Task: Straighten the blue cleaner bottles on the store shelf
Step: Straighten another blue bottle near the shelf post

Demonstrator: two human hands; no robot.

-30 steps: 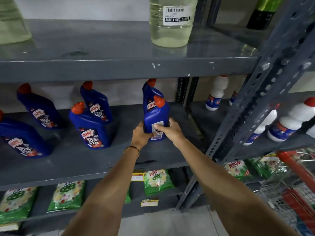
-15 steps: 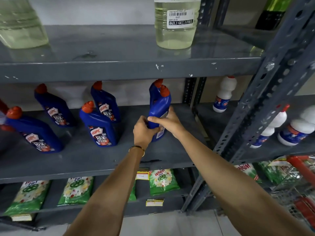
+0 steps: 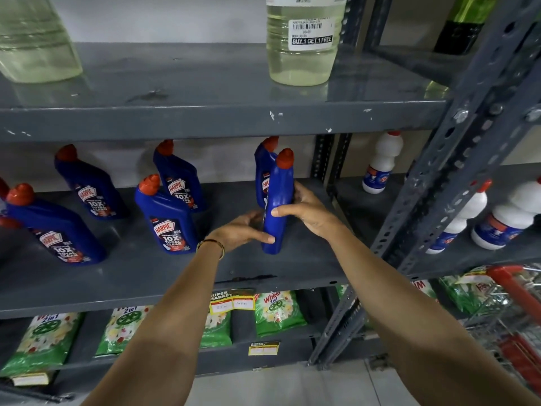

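A glossy blue plastic bottle (image 3: pixel 276 206), slim and angle-necked with a red cap, is held upright on the grey painted metal shelf (image 3: pixel 175 276), narrow side forward. It is clasped low by the left hand (image 3: pixel 243 230) and mid-body by the right hand (image 3: pixel 304 209). Just behind it stands a second bottle (image 3: pixel 262 171). Four more labelled blue bottles (image 3: pixel 168 218) are fully visible to the left.

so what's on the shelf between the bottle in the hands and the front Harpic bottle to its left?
Only the left hand, gripping the held bottle. Otherwise bare shelf up to the front Harpic bottle, per the head view.
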